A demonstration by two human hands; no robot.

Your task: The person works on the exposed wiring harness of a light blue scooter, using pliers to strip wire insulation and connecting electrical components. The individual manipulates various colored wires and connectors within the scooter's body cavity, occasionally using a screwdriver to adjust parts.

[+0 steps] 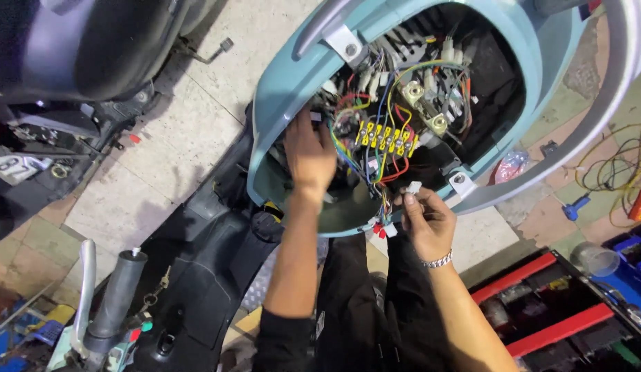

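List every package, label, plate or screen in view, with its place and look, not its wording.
Number plate: far left, on the dark vehicle; white rectangle, dark characters, tilted.
Plastic packet: on the floor right of the light-blue scooter shell; crumpled, clear with pink inside.
No screens show.

Bright, even overhead light, soft shadows inside the scooter shell (293, 76), wide-angle bending at blurred edges.
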